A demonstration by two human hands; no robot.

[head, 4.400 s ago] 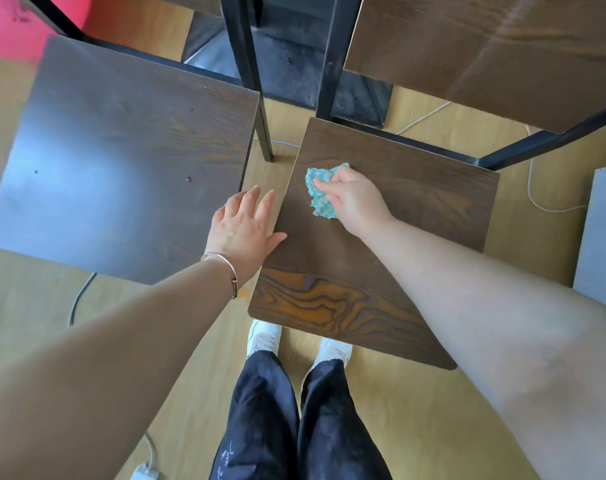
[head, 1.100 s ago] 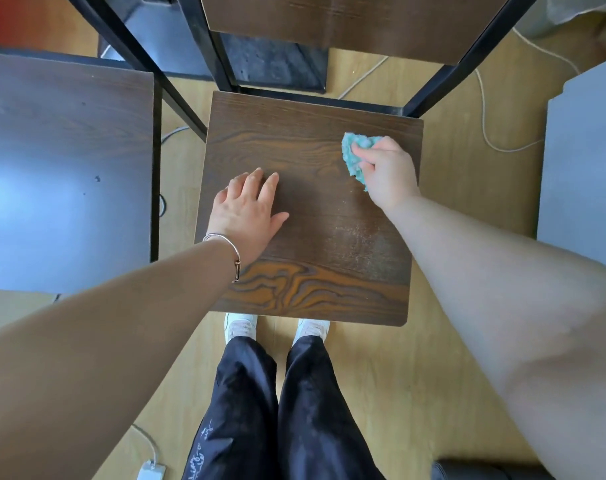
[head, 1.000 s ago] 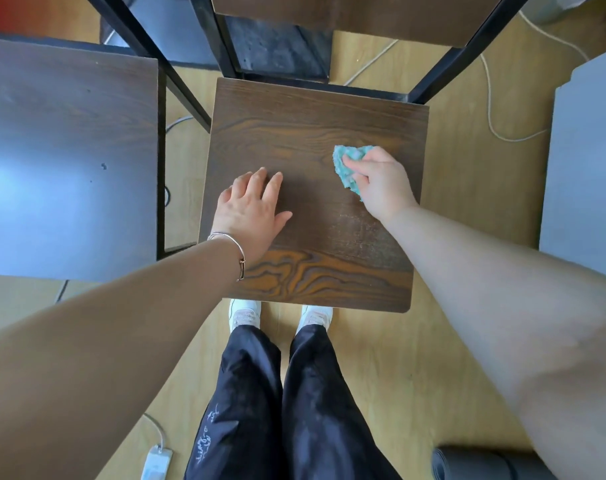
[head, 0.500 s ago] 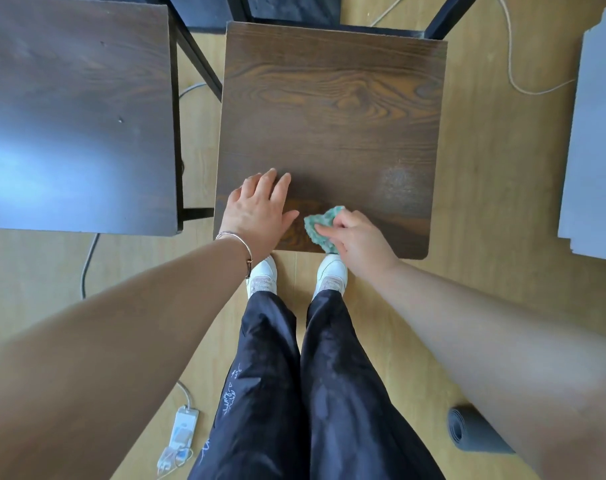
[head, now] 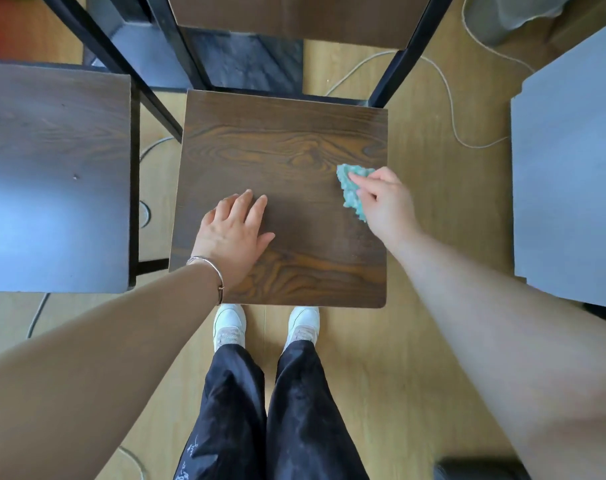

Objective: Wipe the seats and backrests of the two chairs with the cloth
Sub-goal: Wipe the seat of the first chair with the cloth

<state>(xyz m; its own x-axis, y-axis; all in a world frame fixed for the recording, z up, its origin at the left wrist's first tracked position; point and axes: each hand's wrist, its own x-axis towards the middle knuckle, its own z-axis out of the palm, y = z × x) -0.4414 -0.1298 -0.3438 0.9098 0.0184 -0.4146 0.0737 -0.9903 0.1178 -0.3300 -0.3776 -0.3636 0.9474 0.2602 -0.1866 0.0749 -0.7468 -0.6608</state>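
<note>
Right hand [head: 384, 206] bunches the teal cloth [head: 350, 190] in curled fingers, pressed on the right side of the chair seat [head: 287, 157]. Left hand [head: 230, 233] lies flat on the seat's left part, fingers straight, holding nothing. Second chair seat [head: 52, 168] sits just left, backrest [head: 294, 15] above.

Pale wood-grain floor [head: 433, 341] lies under soft, even light. A thin white cable [head: 451, 109] loops across it beside a flat grey board [head: 568, 185]. A red patch [head: 3, 26] shows far left.
</note>
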